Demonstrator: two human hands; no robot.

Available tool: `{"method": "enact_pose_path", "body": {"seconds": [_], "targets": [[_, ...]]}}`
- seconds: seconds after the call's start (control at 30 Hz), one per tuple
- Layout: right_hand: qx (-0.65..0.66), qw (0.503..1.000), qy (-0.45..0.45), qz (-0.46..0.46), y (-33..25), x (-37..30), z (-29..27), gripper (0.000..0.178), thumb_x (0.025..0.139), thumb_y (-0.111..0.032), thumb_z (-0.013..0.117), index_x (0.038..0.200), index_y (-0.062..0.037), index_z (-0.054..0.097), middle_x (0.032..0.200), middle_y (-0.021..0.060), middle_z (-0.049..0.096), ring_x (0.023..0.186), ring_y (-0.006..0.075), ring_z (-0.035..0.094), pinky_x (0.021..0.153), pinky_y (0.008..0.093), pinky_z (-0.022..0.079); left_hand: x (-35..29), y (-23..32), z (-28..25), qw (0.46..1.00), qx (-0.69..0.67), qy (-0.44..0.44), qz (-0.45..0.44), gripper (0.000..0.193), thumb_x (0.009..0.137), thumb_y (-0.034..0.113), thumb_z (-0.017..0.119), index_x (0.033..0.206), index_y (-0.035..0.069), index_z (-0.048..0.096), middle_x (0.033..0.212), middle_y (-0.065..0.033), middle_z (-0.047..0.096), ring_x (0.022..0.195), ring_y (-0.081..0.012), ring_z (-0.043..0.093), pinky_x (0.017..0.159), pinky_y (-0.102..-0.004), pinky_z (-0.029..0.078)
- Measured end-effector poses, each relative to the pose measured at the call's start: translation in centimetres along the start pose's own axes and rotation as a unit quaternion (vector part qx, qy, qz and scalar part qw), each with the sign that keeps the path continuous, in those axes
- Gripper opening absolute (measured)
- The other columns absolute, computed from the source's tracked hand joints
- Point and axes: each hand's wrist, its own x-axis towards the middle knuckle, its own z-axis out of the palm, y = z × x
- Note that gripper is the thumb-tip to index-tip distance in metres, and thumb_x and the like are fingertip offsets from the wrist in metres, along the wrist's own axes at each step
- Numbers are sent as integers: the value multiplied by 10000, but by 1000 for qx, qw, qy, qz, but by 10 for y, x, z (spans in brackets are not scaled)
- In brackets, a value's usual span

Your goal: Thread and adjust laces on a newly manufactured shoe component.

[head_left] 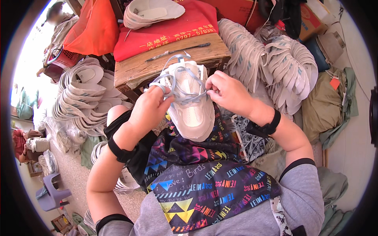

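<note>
Clock centred on the white shoe, 12 away from the wearer. Shoe lies between the hands, toe at 6 over the lap, heel end at 12 overlapping the near edge of the wooden bench.

Left hand, at 9: fingers curled, thumb nearly closed on them, gripping a looped length of pale blue lace. Right hand, at 2 to 3: thumb and forefinger in a tight pinch on the lace beside the shoe's side; other fingers folded.

Edges: bench top at 11 to 12, a strip of wood showing before the red cloth; thin dark tool across it. Shoe uppers piled at 9 to 10, more at 1 to 2. Room toward 6, forearms parted above the patterned apron.
</note>
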Motion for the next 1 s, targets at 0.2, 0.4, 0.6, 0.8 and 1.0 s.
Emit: {"method": "enact_pose_path", "body": {"seconds": [0.2, 0.4, 0.6, 0.8, 1.0], "targets": [[-65, 987, 18, -146, -27, -20, 3, 145, 825, -124, 649, 928, -71, 562, 859, 99, 546, 722, 299, 605, 610, 403, 496, 22, 13, -15, 948, -307, 9, -85, 393, 1049, 306, 430, 839, 24, 605, 709, 30, 500, 636, -85, 463, 618, -244, 396], [-26, 973, -66, -221, -38, -39, 29, 233, 808, -132, 660, 1010, -45, 583, 877, 101, 541, 769, 276, 615, 652, 383, 507, 62, 60, -65, 912, -405, -23, -56, 340, 1047, 259, 429, 827, 52, 584, 646, 36, 429, 564, -65, 386, 541, -246, 350], [-29, 972, -73, -220, -38, -39, 32, 246, 819, -135, 654, 1033, -30, 592, 896, 109, 546, 815, 279, 622, 683, 366, 512, 82, 91, -139, 770, -604, -127, 161, 289, 1059, 235, 366, 897, 49, 518, 788, 9, 473, 529, -49, 378, 502, -208, 313], [16, 996, -18, -85, -46, -6, 20, 338, 866, -170, 669, 1119, 35, 577, 940, 121, 606, 813, 255, 645, 775, 349, 507, 79, 100, -128, 789, -587, -92, 159, 382, 1075, 347, 303, 991, 53, 532, 670, 2, 457, 449, -94, 387, 458, -239, 363], [538, 827, -155, 41, -60, 61, 14, 304, 979, -225, 579, 1163, 17, 580, 874, 50, 652, 808, 122, 629, 826, 292, 485, 59, 65, -132, 811, -582, 39, 48, 201, 1049, 150, 379, 1037, 6, 519, 881, -4, 490, 555, -27, 390, 510, -188, 319]]}}
